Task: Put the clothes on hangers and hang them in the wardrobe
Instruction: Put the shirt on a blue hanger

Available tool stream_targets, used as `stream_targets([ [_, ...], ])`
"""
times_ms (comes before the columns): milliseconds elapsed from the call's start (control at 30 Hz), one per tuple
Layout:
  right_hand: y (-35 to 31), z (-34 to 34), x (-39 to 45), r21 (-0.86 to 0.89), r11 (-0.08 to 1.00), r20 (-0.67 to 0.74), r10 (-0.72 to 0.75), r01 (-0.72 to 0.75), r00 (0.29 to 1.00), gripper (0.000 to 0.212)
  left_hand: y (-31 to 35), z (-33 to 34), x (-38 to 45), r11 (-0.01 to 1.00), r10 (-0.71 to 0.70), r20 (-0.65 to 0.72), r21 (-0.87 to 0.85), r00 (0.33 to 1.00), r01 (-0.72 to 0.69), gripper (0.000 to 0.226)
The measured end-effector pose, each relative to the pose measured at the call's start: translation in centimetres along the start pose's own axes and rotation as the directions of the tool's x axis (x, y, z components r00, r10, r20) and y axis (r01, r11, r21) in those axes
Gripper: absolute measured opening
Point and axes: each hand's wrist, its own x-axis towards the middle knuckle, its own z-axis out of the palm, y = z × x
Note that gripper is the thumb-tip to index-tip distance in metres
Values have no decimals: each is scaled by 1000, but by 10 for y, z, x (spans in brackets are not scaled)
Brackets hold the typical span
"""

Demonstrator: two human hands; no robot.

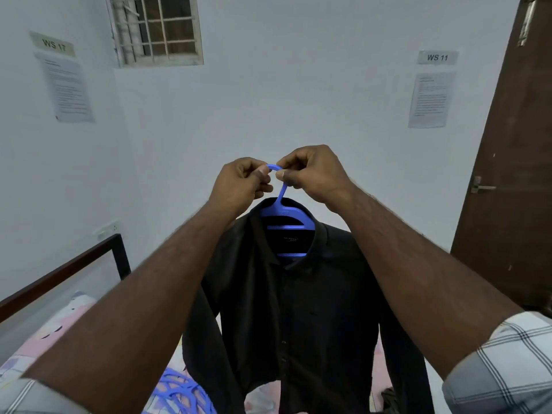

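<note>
A black button-front long-sleeved shirt [286, 309] is hung on a blue plastic hanger [282, 216], held up at frame centre. The hanger's hook is pinched by the left hand [239, 183] at 11 o'clock and the right hand [313, 171] at 1 o'clock. More blue plastic hangers [176, 392] lie at 7 o'clock on the pink patterned bed [50, 333].

one black shirt [298, 309], two hands [242, 182], two wall notices [429, 98]

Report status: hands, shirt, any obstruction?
Left hand and right hand both pinching the hook of the blue hanger. Black shirt on the hanger, held up over the bed. Wardrobe not in view; nothing in the way.
</note>
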Motion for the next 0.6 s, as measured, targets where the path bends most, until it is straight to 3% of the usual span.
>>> stream_targets([
  [167,18,-19,-16,-15,998,74,67,-66,995,9,2,-25,0,1000,4,-104,-26,995,-6,14],
  [333,54,-14,-48,-36,976,255,216,-215,942,22,1,-74,-1,999,-16,-209,-31,978,10,16],
  [467,50,17,-53,18,974,360,204,-226,910,21,1,-112,-5,1000,-19,-254,10,967,23,17],
  [600,37,46,-46,50,981,350,161,-190,923,20,5,-156,-12,1000,-17,-287,12,958,21,16],
])
